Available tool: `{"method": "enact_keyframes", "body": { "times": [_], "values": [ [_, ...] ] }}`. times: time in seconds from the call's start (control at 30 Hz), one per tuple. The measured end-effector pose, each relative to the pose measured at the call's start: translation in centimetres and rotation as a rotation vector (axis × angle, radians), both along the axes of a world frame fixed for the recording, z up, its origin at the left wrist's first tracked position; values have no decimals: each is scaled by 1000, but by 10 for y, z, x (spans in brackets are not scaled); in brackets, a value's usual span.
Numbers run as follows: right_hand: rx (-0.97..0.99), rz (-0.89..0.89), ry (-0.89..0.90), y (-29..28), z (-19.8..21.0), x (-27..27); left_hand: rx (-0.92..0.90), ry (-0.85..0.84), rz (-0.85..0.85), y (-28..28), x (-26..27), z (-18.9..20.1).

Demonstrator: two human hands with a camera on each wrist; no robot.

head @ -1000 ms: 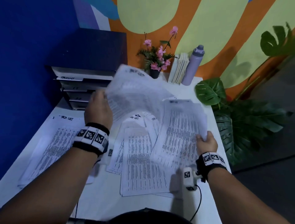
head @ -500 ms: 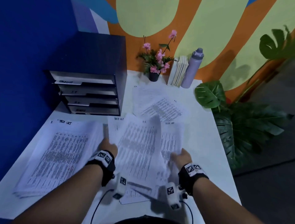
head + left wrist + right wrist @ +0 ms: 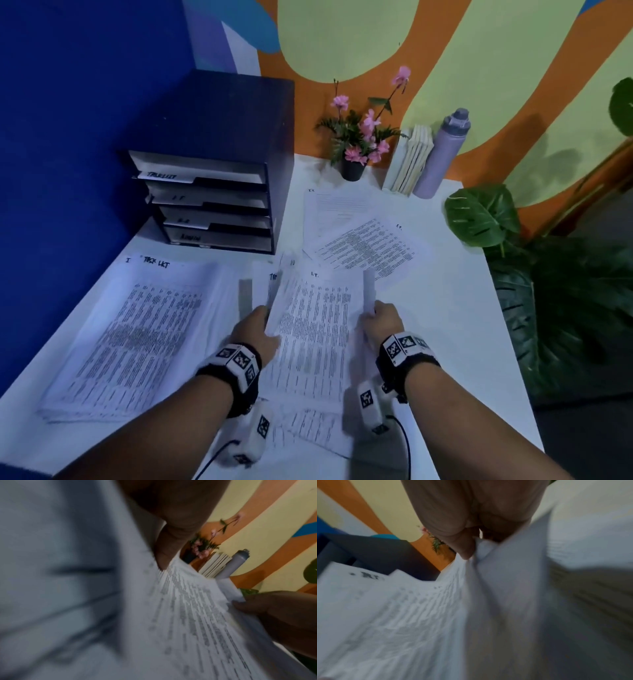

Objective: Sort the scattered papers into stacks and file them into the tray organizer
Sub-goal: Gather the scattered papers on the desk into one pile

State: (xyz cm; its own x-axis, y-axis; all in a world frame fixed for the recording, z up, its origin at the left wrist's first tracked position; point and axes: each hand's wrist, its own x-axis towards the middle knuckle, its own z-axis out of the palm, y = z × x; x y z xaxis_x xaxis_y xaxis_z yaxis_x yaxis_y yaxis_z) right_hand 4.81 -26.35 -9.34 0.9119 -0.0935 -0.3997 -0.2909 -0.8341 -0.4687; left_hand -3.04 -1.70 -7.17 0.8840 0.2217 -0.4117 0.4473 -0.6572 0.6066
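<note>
Printed sheets (image 3: 313, 339), white with dense columns of small dark text, sit between both hands near the middle of the table's (image 3: 445, 308) front edge, over more loose pages that lie flat beneath. The left hand (image 3: 255, 334) grips the bundle's left edge, the right hand (image 3: 382, 322) its right edge, and the right side of the paper curls upward into a narrow roll.

A thicker stack (image 3: 133, 339) headed with a handwritten title lies flat by the table's left edge. Two more sheets (image 3: 356, 236), overlapping at an angle, rest toward the back of the table. The tray organizer (image 3: 212, 185), dark with four labelled shelves, stands at the back left corner against the blue wall, with white paper showing in its slots.

The head view alone lays out the whole table, including a potted pink flower (image 3: 359, 137), a row of books (image 3: 411, 161) and a lilac bottle (image 3: 442, 154) along the back edge, and big green leaves (image 3: 486, 216) off the right edge.

The left wrist view shows the left thumb (image 3: 171, 545) pressed down on the printed face of the held sheets, with the right hand's fingertips (image 3: 243, 604) pinching the far edge. The right wrist view, heavily blurred, shows the right thumb and fingers (image 3: 465, 543) pinching a fold of paper, and the organizer's dark side beyond.
</note>
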Motion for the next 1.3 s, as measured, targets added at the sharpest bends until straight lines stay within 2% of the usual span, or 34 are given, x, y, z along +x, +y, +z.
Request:
{"method": "enact_keyframes", "body": {
  "times": [0.17, 0.2, 0.3, 0.47, 0.67, 0.93, 1.03, 1.17, 1.3],
  "values": [
    [-147, 97, -272, 11, 4, 29, 103, -127, 118, 39, 1, 42],
    [-165, 145, -279, 14, 3, 36, 112, -141, 134, 47, -1, 47],
    [-250, 322, -142, 32, 5, 56, 157, -154, 161, 64, -6, 63],
    [-338, 488, -52, 72, 1, 87, 191, -182, 191, 90, -13, 79],
    [-349, 518, 19, 95, -4, 100, 142, -177, 190, 117, -13, 84],
    [-327, 491, 29, 30, -16, 68, 56, -228, 157, 117, -6, 93],
    [-301, 476, 66, 1, -17, 43, 45, -258, 142, 106, -3, 103],
    [-224, 349, 99, -39, -5, 6, 53, -284, 139, 91, -1, 121],
    [-239, 345, 81, -66, 4, -34, 75, -279, 111, 77, -1, 136]
  ]
}}
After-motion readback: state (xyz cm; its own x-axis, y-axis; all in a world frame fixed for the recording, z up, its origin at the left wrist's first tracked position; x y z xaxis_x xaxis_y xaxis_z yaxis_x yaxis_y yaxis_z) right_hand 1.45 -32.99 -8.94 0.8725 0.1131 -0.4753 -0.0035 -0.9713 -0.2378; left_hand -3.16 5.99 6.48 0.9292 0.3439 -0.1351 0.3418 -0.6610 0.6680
